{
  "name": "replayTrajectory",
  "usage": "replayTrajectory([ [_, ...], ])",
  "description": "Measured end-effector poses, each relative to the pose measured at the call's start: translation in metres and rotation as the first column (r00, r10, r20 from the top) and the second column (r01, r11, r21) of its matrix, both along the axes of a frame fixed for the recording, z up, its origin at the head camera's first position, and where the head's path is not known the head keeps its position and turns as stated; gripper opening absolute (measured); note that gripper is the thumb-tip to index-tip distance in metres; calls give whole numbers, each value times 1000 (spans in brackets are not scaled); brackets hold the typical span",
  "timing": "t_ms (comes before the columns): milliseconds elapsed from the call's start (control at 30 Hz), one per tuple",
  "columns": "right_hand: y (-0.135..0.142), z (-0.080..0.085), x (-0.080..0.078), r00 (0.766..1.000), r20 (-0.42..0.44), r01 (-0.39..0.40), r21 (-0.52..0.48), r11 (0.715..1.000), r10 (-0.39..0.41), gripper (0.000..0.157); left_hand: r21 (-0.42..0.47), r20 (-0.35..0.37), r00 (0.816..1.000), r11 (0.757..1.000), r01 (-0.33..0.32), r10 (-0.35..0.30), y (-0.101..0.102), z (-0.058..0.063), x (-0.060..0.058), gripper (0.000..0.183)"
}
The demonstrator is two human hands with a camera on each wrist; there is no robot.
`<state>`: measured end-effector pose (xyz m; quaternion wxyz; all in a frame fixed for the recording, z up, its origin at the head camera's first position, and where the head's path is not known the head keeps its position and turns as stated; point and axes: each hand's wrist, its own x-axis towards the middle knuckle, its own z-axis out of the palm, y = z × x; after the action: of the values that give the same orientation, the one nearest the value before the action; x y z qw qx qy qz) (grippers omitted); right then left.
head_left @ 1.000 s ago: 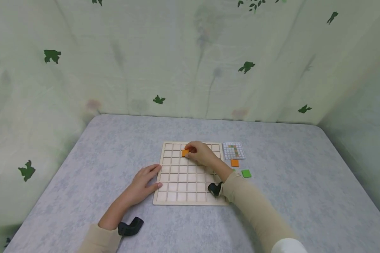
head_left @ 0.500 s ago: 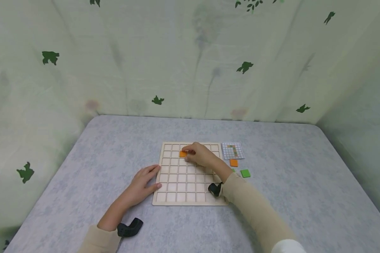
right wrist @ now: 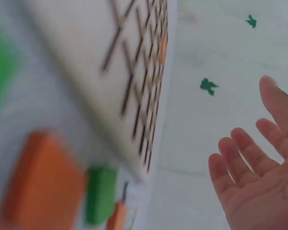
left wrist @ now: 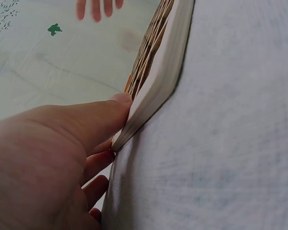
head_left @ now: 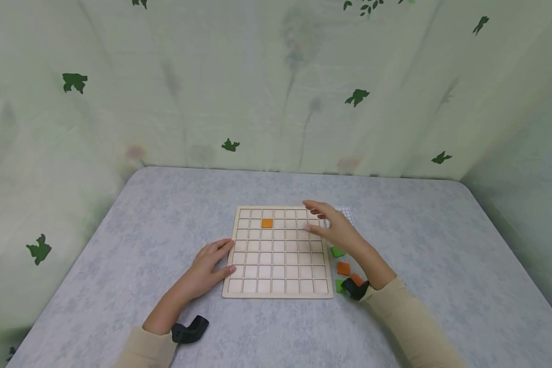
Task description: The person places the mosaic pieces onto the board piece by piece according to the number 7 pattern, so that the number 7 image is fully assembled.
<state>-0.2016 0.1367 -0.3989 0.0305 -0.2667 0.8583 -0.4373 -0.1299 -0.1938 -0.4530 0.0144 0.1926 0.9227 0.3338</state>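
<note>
A square wooden grid board (head_left: 276,258) lies on the table. One orange tile (head_left: 267,223) sits in a cell of its second row from the far edge. My left hand (head_left: 209,268) rests at the board's left edge, thumb and fingertips touching it; in the left wrist view the thumb (left wrist: 93,120) lies along the rim. My right hand (head_left: 338,230) hovers over the board's far right corner with fingers extended and nothing held, as the right wrist view shows too. Behind it, the printed pattern card (head_left: 346,212) is mostly hidden.
Right of the board lie a green tile (head_left: 338,252), an orange tile (head_left: 343,268), another orange tile (head_left: 357,279) and a green tile (head_left: 339,286), the last two partly covered by the black wrist camera (head_left: 355,290). A patterned curtain (head_left: 276,92) stands behind the table.
My right hand has let go of the orange tile, which now lies in the grid, and has moved right toward the card. The left hand has stayed at the board's edge.
</note>
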Motion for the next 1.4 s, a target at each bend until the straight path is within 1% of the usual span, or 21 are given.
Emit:
replayTrajectory([
  [167,34,-10,21,995,45,87,18,996,-88,62,-3,-6,1000,1000,1,-1,-1,-1,-1,65],
  [333,63,-22,35,989,57,132,45,990,-135,64,-2,-16,1000,1000,8,-9,-2,-1,-2,64],
  [467,80,-33,40,978,68,193,87,977,-199,62,-4,-21,1000,1000,7,-8,-1,0,-2,64],
  [600,94,-43,45,969,79,226,120,967,-236,57,-6,-17,1000,1000,3,-3,0,0,-2,64],
  [733,103,-48,49,966,75,233,150,961,-246,49,-5,-11,1000,1000,1,-1,0,0,-2,64],
  [867,106,-52,49,970,28,231,189,954,-240,36,-2,-10,1000,1000,1,-1,-1,0,-1,64],
  [933,105,-51,49,971,8,233,210,949,-240,31,-6,-11,1000,1000,0,0,-1,0,-1,64],
  [1000,104,-50,48,969,7,238,231,944,-246,27,-7,-13,1000,1000,3,-3,-1,-1,-1,64],
  [1100,101,-45,47,963,34,249,259,933,-266,25,-5,-18,1000,1000,8,-8,-2,-1,-1,64],
  [1200,97,-37,44,958,63,255,264,930,-280,26,4,-18,1000,1000,9,-9,-2,-1,-1,64],
  [1267,92,-31,41,956,69,261,242,935,-285,27,7,-16,1000,1000,8,-8,-2,-1,-1,64],
  [1400,81,-18,32,962,36,259,181,949,-270,30,8,-10,1000,1000,4,-4,-2,-1,0,64],
])
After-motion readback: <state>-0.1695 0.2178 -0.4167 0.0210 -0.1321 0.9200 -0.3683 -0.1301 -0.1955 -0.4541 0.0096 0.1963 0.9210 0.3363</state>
